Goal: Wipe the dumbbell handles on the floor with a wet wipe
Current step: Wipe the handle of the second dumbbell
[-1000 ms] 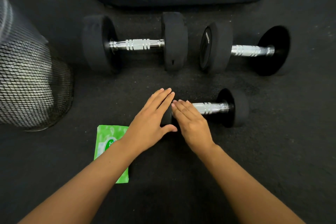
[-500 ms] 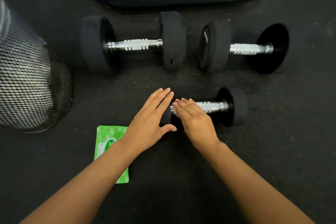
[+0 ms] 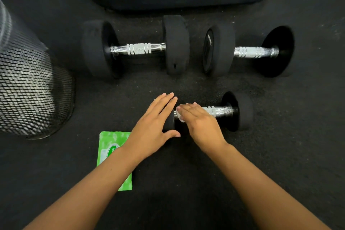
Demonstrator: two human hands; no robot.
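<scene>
I see my left hand [image 3: 153, 125] lying flat, fingers straight, on the near end of the small black dumbbell with a chrome handle [image 3: 218, 111] mid-floor. My right hand [image 3: 200, 121] presses a white wet wipe [image 3: 179, 116] onto that handle; its fingers look straight, though the hold underneath is hidden

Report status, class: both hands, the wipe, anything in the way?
Left hand flat on small dumbbell's end. Right hand presses wipe on handle. Nothing in the way.
</scene>
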